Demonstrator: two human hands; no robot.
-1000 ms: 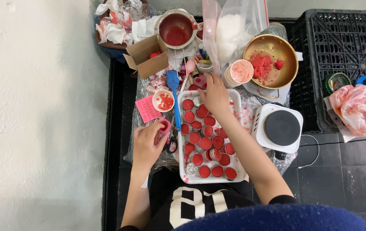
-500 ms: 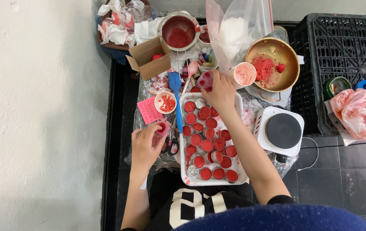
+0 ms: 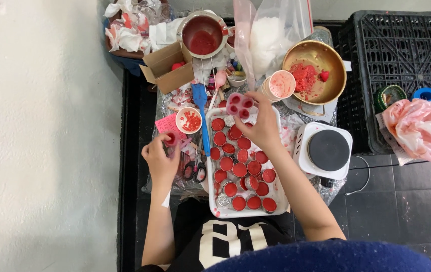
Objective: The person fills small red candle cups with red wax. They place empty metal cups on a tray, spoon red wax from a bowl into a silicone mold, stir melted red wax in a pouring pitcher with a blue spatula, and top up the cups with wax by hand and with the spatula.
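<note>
My left hand pinches a small round red-filled cup at the left of a white tray. The tray holds several small round cups filled with red material. My right hand is over the tray's far end and grips a pink mould with several round red-filled cavities. A blue-handled spatula lies along the tray's left edge, and a small white cup of red bits stands beside it.
A brass bowl with red crumbs, a metal pot of red liquid, a cardboard box, a clear bag of white flakes, a white hot plate, a black crate, a pink bag and scissors surround the tray.
My right hand has lifted the pink mould off the far end of the tray and turned it up. My left hand stays at the tray's left with its small cup.
</note>
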